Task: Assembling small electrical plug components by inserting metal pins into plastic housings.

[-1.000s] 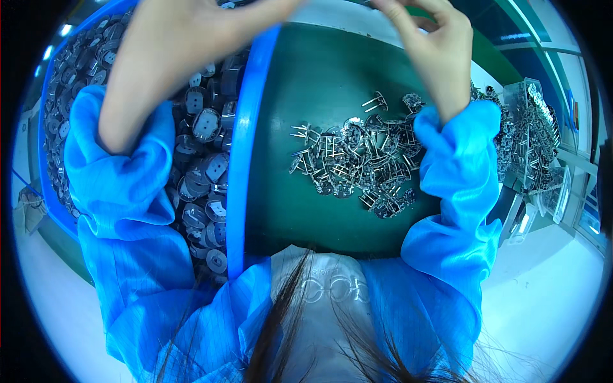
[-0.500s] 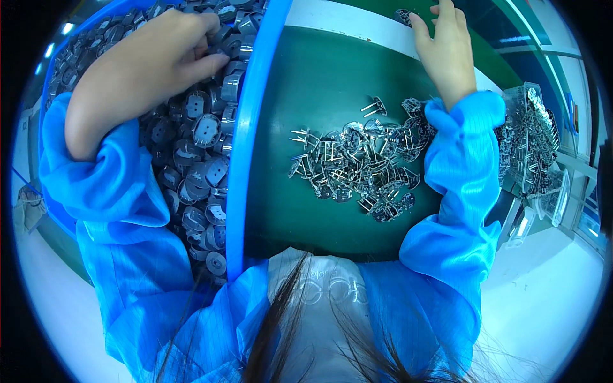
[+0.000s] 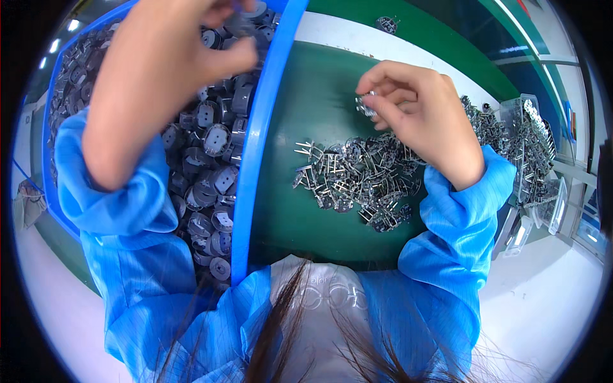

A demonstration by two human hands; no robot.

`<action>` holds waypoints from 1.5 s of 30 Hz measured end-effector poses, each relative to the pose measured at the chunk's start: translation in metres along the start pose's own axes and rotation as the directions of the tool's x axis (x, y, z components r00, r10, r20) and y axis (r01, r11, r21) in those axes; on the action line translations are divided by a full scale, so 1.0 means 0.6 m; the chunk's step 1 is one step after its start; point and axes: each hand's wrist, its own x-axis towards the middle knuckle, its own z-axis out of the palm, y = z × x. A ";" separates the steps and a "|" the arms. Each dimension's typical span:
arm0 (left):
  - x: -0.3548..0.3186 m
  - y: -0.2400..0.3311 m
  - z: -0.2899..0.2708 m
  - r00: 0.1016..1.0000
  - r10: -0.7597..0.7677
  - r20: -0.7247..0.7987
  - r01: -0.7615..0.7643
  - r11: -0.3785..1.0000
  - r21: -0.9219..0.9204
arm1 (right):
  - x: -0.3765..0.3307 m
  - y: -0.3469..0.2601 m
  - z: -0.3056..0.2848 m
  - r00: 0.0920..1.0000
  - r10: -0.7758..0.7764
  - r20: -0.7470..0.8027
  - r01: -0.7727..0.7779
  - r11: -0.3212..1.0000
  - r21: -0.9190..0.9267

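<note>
Two hands are at work over a green table (image 3: 319,102), each on a different stock of parts. The left hand (image 3: 172,70) hangs over a blue bin (image 3: 255,166) heaped with dark round caps (image 3: 214,185); its fingers are curled together near the top edge of the view, seemingly around one cap, but the fingertips are cut off there, so whether anything is truly held cannot be told. The right hand (image 3: 415,108), well apart from the left and on the far side of the bin's rim, has thumb and forefinger pinched on a small metal pin part (image 3: 366,104), lifted clear of the table. Just below that hand, toward the person, lies a loose pile of the same silvery pin parts (image 3: 357,179), spread flat, probably so that single pieces can be picked out easily. The bin sits close by the left hand, likely so that each hand can draw from its own supply without crossing. Beyond the right wrist, clear plastic trays (image 3: 533,147) hold more metal pieces, their shapes too bent by the lens to make out. Blue sleeves (image 3: 460,217) cover both forearms, and strands of hair hide the near edge of the table.
</note>
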 end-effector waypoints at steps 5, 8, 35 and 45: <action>0.024 0.112 -0.010 0.988 -0.104 0.115 0.139 0.919 -0.370 | 0.001 -0.005 -0.011 0.987 -0.155 0.038 0.139 0.953 0.269; 0.009 0.063 0.038 0.986 -0.121 0.119 0.169 0.701 -0.693 | -0.006 -0.028 -0.015 0.988 -0.153 0.039 0.124 0.907 0.402; 0.017 0.052 0.046 0.945 -0.033 0.326 0.313 0.384 -0.869 | -0.004 -0.034 0.001 0.958 -0.130 -0.258 0.242 0.847 0.474; 0.016 0.048 0.051 0.931 0.040 0.362 0.319 0.394 -0.862 | -0.004 -0.036 0.006 0.863 -0.326 -0.385 0.427 0.879 0.213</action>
